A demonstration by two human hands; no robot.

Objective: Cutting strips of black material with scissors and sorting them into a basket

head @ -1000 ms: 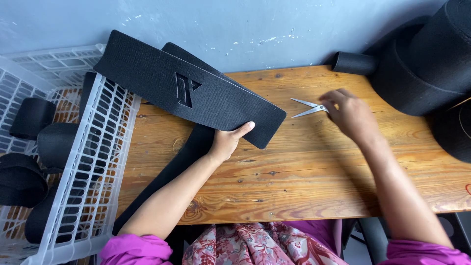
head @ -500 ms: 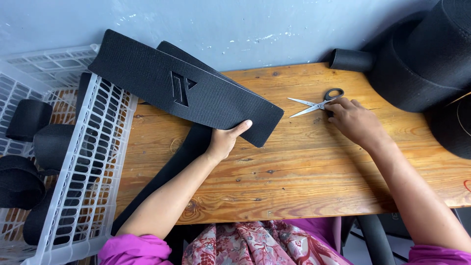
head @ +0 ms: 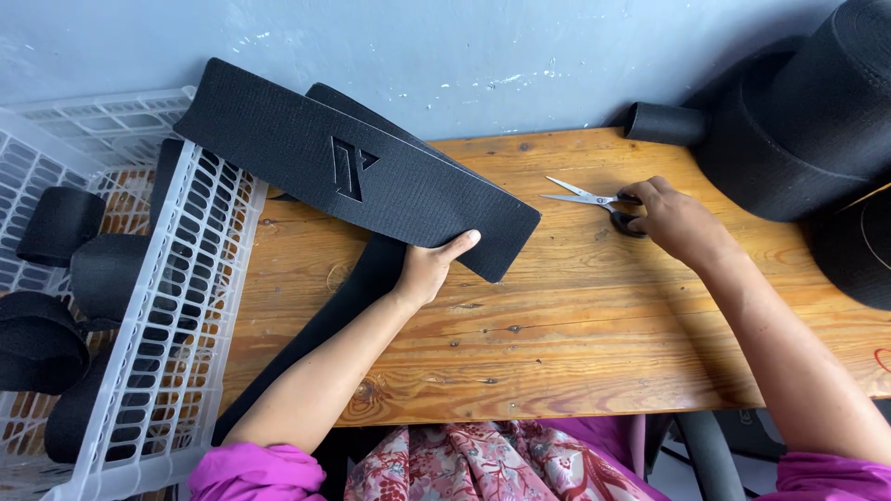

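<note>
1. Head view: your right hand (head: 673, 221), which was drawing back from the scissors (head: 589, 199) a second ago, now rests on their handles, fingers curled over them; the blades stand slightly apart on the table (head: 575, 343).
2. Your left hand (head: 429, 269) has stayed put, thumb over the near edge of the black strip (head: 353, 167), fingers hidden beneath.
3. The strip is long, textured, with a cut-out emblem, lying slantwise from the white basket (head: 186, 306) onto the table.
</note>
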